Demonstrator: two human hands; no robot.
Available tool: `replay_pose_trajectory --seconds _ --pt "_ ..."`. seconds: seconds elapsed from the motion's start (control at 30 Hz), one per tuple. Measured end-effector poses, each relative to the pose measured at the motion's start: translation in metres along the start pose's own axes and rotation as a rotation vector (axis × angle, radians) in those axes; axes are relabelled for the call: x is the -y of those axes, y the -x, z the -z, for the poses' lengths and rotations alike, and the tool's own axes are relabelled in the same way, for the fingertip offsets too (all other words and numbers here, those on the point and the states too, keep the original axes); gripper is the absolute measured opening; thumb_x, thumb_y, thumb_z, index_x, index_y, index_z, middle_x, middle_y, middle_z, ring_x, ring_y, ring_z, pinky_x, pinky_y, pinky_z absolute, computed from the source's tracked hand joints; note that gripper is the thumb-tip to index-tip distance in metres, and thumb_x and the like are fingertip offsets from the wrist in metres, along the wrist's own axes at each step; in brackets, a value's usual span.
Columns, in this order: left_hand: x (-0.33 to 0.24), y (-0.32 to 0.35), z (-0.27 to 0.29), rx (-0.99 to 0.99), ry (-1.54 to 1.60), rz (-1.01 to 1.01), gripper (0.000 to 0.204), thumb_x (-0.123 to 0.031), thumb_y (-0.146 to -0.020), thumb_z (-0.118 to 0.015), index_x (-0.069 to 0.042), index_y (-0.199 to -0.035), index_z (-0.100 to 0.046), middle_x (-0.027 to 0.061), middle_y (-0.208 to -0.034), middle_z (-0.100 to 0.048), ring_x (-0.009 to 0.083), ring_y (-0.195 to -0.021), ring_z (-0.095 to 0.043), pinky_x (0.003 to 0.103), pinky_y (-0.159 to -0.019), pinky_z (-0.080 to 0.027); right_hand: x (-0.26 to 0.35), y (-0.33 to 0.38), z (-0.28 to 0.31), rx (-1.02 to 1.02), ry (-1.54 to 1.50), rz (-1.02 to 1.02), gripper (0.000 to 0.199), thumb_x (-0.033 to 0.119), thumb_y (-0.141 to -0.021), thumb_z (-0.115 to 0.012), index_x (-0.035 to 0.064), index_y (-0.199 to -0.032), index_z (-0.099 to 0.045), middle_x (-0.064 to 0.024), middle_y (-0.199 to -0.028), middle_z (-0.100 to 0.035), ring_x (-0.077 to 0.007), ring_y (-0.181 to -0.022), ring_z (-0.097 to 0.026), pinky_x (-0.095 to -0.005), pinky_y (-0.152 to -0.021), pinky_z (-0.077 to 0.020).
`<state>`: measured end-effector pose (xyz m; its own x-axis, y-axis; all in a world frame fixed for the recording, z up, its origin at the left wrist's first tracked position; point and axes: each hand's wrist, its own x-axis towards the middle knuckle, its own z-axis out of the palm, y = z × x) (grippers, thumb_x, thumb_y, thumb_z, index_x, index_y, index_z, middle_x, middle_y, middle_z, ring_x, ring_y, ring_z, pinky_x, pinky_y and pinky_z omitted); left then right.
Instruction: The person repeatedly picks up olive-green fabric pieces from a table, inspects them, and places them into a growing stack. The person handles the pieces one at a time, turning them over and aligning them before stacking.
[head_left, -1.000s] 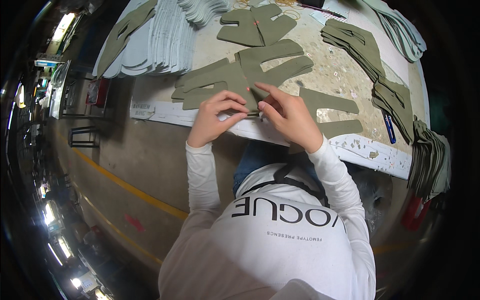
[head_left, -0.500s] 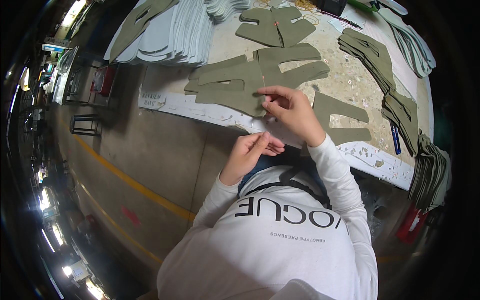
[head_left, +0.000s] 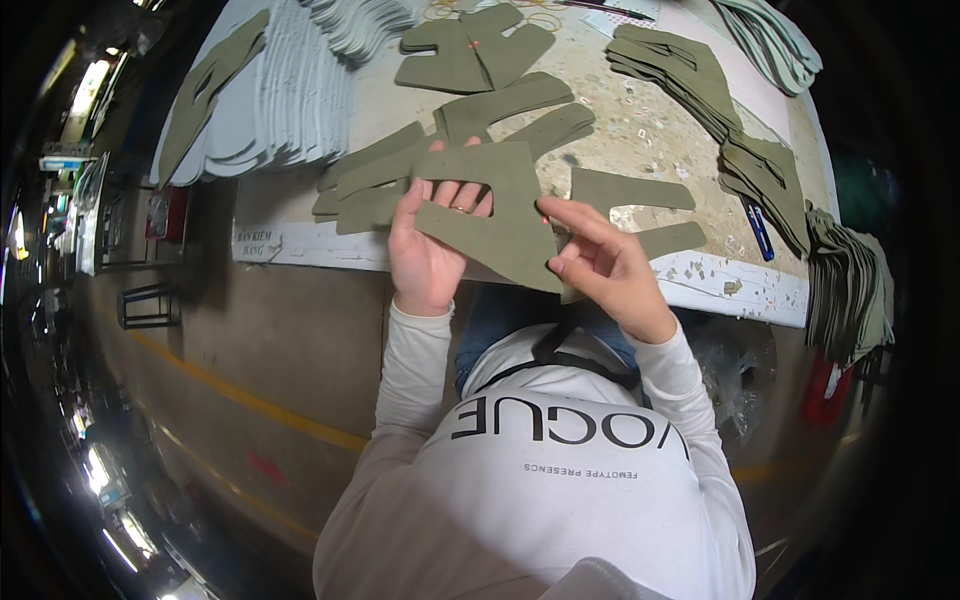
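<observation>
An olive-green cut fabric piece [head_left: 500, 225] with a long notch is raised above the near edge of the table. Palm up, my left hand [head_left: 430, 260] supports it from below, the thumb at its left end and several fingers showing through the notch. A ring sits on one finger. My right hand [head_left: 615, 270] grips the piece's right edge, its thumb and index finger apart along that edge beside a small red mark. More olive pieces [head_left: 365, 185] lie flat behind the left hand, and another notched piece [head_left: 635, 190] lies beyond the right hand.
Pale grey cut pieces [head_left: 290, 90] are stacked at the back left of the worktable [head_left: 650, 110]. Olive pieces [head_left: 690, 80] lie in an overlapping row at right, near a blue pen-like tool [head_left: 758, 232]. A bundle of dark pieces [head_left: 850, 285] hangs over the right edge.
My left hand has moved up and left from in front of my body to under an olive piece. That piece has come off the table, and the view has shifted right.
</observation>
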<state>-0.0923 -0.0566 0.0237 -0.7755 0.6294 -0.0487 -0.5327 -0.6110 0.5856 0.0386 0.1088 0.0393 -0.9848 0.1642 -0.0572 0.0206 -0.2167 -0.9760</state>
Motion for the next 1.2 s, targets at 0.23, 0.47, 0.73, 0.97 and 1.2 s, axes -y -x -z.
replay_pose_trajectory --seconds 0.23,0.47,0.73,0.97,1.2 --pt "-0.008 -0.005 0.002 -0.135 -0.349 -0.199 0.059 -0.019 -0.101 -0.041 -0.003 -0.152 -0.017 0.0251 -0.152 -0.03 0.0354 -0.14 -0.035 0.048 -0.117 -0.027 -0.028 0.021 0.0 -0.122 0.242 0.007 0.049 -0.008 -0.085 -0.061 0.0005 -0.133 -0.056 -0.0068 -0.116 -0.051 -0.0053 -0.079 -0.053 -0.0198 -0.073 -0.0467" --pt "-0.066 -0.034 0.003 -0.116 -1.133 -0.585 0.037 -0.012 -0.098 -0.053 0.002 -0.132 -0.051 0.0192 -0.128 -0.059 0.0265 -0.118 -0.057 0.038 -0.104 -0.042 0.006 0.021 0.014 -0.095 0.741 0.077 0.032 0.002 -0.083 -0.067 0.0023 -0.115 -0.069 -0.0072 -0.08 -0.052 -0.0153 -0.071 -0.055 -0.0264 -0.062 -0.0445" --pt "-0.084 -0.171 0.032 -0.256 -1.999 -0.394 0.044 -0.045 -0.082 -0.067 -0.006 -0.1 -0.074 0.0202 -0.093 -0.072 0.0347 -0.092 -0.069 0.041 -0.083 -0.053 0.041 -0.13 0.085 -0.251 1.04 0.492 0.027 0.026 -0.085 -0.067 0.0092 -0.104 -0.074 -0.013 -0.085 -0.068 -0.0262 -0.073 -0.067 -0.0354 -0.071 -0.0532" --pt "-0.07 -0.183 0.072 -0.335 -2.1 -0.47 0.041 -0.04 -0.074 -0.078 -0.006 -0.095 -0.074 0.0156 -0.094 -0.069 0.0343 -0.085 -0.067 0.043 -0.074 -0.053 0.002 -0.233 0.085 -0.483 1.249 0.207 0.037 0.029 -0.08 -0.07 0.0103 -0.112 -0.07 -0.0195 -0.112 -0.062 -0.0376 -0.104 -0.061 -0.0447 -0.088 -0.0527" --pt "-0.067 -0.187 0.067 -0.417 -1.99 -0.554 0.028 -0.03 -0.073 -0.081 -0.01 -0.09 -0.073 0.0089 -0.09 -0.069 0.0301 -0.083 -0.067 0.041 -0.072 -0.052 -0.015 -0.239 0.075 -0.571 1.424 0.341 0.031 0.025 -0.077 -0.073 0.0055 -0.101 -0.071 -0.017 -0.11 -0.062 -0.035 -0.107 -0.056 -0.0448 -0.085 -0.0537"
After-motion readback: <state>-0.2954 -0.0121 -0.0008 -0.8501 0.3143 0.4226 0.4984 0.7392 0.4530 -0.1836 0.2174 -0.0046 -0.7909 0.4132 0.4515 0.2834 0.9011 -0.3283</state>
